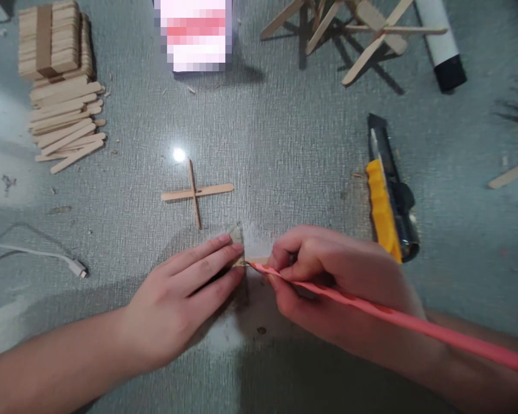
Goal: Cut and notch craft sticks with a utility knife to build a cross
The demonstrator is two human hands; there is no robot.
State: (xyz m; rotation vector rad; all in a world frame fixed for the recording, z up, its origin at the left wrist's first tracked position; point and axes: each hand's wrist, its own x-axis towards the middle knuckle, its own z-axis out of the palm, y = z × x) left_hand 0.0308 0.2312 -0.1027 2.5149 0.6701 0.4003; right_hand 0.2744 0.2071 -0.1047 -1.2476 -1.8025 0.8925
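Note:
My left hand lies flat with its fingers stretched out, pressing down a small ruler-like piece and the wooden stick beneath it. Closed around a pink pencil is my right hand; the pencil's tip touches the stick right beside my left fingertips. Just beyond the hands, two popsicle sticks lie joined as a cross.
A pile of popsicle sticks sits at the far left. A yellow and black utility knife lies to the right. A stick structure, a white glue tube, a blurred box and a white cable surround the grey surface.

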